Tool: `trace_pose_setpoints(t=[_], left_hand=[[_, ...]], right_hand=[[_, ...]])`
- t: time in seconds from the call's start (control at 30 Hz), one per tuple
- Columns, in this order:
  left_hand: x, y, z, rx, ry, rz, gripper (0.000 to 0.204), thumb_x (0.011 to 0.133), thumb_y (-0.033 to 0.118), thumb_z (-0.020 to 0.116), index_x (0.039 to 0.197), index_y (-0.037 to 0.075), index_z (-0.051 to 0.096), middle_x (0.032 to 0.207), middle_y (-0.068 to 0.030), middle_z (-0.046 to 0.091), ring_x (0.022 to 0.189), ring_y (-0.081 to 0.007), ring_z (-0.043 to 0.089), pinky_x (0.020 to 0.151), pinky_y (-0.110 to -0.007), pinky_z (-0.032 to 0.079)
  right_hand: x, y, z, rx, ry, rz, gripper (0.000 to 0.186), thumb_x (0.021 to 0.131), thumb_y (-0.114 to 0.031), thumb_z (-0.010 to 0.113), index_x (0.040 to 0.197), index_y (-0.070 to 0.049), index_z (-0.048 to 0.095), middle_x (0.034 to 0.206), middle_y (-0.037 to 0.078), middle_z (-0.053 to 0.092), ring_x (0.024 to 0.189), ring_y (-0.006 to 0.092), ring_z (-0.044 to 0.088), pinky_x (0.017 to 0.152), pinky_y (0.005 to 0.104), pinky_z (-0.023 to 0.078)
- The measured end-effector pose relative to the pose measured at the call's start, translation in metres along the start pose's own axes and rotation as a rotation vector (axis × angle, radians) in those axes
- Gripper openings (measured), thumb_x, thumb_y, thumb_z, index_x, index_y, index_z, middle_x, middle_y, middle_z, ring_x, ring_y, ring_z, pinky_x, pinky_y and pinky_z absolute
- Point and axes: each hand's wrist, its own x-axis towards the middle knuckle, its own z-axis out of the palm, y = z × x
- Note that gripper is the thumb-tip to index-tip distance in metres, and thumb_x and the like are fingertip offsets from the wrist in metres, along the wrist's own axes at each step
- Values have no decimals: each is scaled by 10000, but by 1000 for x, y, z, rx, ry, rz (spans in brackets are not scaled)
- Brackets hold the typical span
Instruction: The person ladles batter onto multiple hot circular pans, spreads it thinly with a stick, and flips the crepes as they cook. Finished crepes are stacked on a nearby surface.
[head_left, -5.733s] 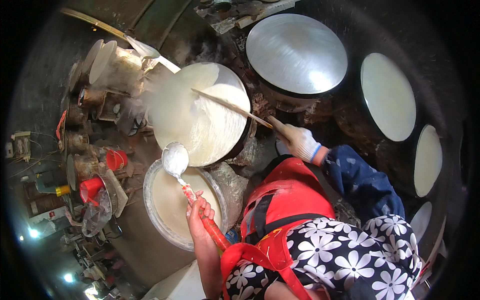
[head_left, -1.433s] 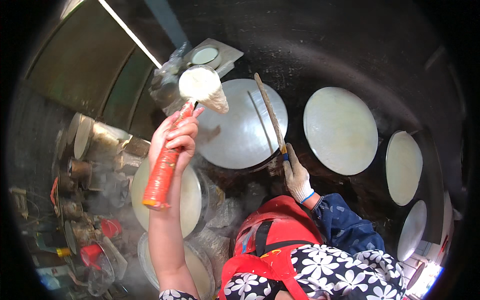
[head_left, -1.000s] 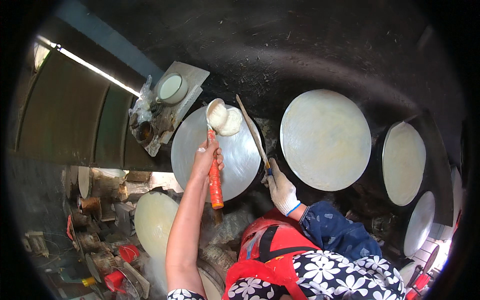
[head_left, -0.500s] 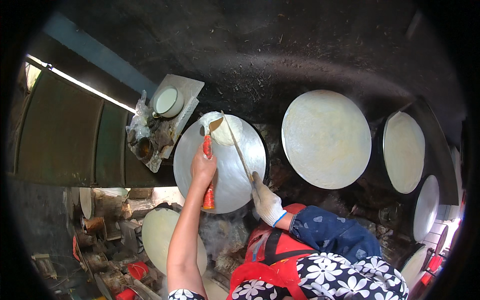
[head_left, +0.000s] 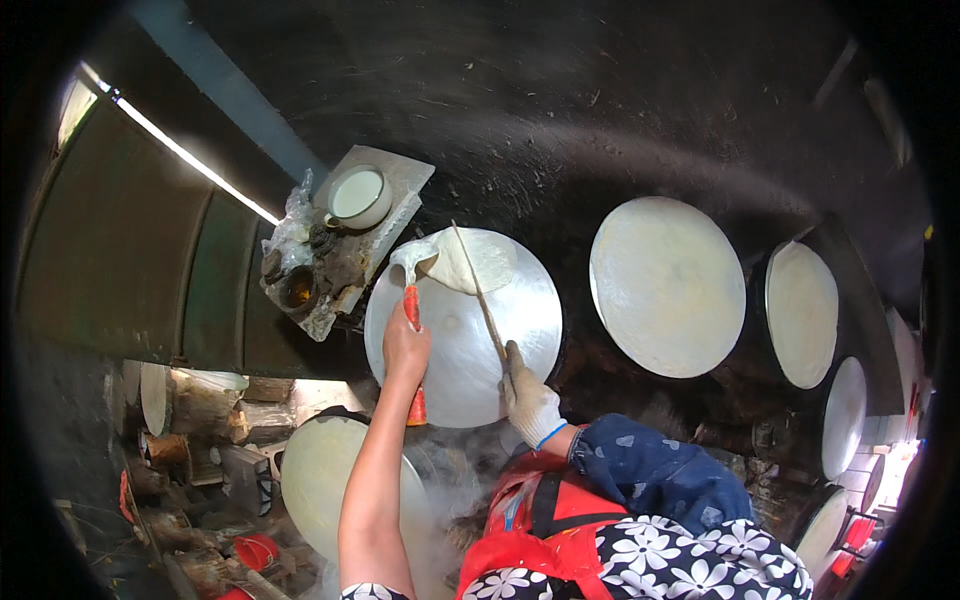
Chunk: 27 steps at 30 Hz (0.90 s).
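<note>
My bare left hand [head_left: 407,345] grips the red-wrapped handle of a ladle [head_left: 408,265], whose batter-coated scoop is over the upper left of a round metal griddle [head_left: 455,370]. Pale batter [head_left: 490,260] lies spread on the griddle's upper part, from the scoop toward the right. My gloved right hand [head_left: 528,395] is closed on a long thin wooden stick [head_left: 484,310], which crosses the griddle diagonally with its upper part over the batter.
Griddles covered with pale batter sheets [head_left: 665,285] stand at the right and lower left [head_left: 325,475]. A stone slab [head_left: 395,175] holds an enamel pot [head_left: 357,200] and a crumpled plastic bag [head_left: 295,225]. Firewood [head_left: 260,420], a red bucket [head_left: 255,550] and steam show at lower left.
My left hand has lowered the ladle from raised onto the griddle, and its batter now lies spreading there. The stick has tilted across the batter. The view has shifted toward the back griddles.
</note>
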Motion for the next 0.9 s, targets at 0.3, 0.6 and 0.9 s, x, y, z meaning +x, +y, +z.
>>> trace_pose_setpoints(t=[0.3,0.6,0.9], left_hand=[[-46,-56,-41,-70,13,-160,524,857,34,651,1379,52,608,1166,-256,715,1097,-467,681,956,-513,543],[-113,-91,-67,-83,95,-322,558,838,59,665,1395,82,637,1102,-191,749,1016,-386,728,929,-438,573],[-89,-95,-54,-491,226,-393,548,914,51,623,1460,61,577,908,-119,724,630,-218,744,610,-370,598]], right_hand=[[17,0,15,-119,-163,-202,709,1035,-210,542,1670,-64,264,1005,331,696,896,518,695,802,588,532],[66,11,-23,-235,-53,-186,641,1059,-204,522,1653,-72,317,1041,312,694,903,488,692,776,529,541],[53,6,-46,-269,-456,-443,631,1058,-176,505,1656,-91,323,1050,285,697,888,482,701,769,520,540]])
